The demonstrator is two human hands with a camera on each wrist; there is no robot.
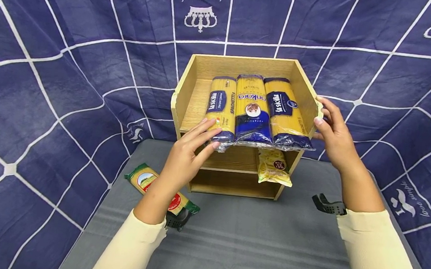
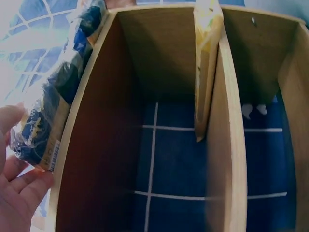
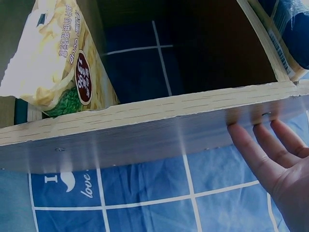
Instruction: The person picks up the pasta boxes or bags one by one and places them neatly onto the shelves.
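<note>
In the head view my left hand (image 1: 186,153) is at the near end of the left La Sicilia spaghetti packet (image 1: 220,104), on the wooden shelf's top level. The left wrist view shows its thumb and fingers spread about the packet's wrapped end (image 2: 36,130). Beside it lie an Ankara spaghetti packet (image 1: 253,112) and another La Sicilia packet (image 1: 284,109). My right hand (image 1: 337,140) is at the right side panel (image 1: 306,91); in the right wrist view its fairly straight fingers touch the panel's outer face (image 3: 193,125).
A yellow food bag (image 1: 273,167) stands in the shelf's middle level, its front end jutting out. A green-and-yellow pasta packet (image 1: 143,179) lies on the grey surface (image 1: 235,242) at left, partly behind my left forearm. Blue checked cloth (image 1: 145,13) hangs behind and at both sides.
</note>
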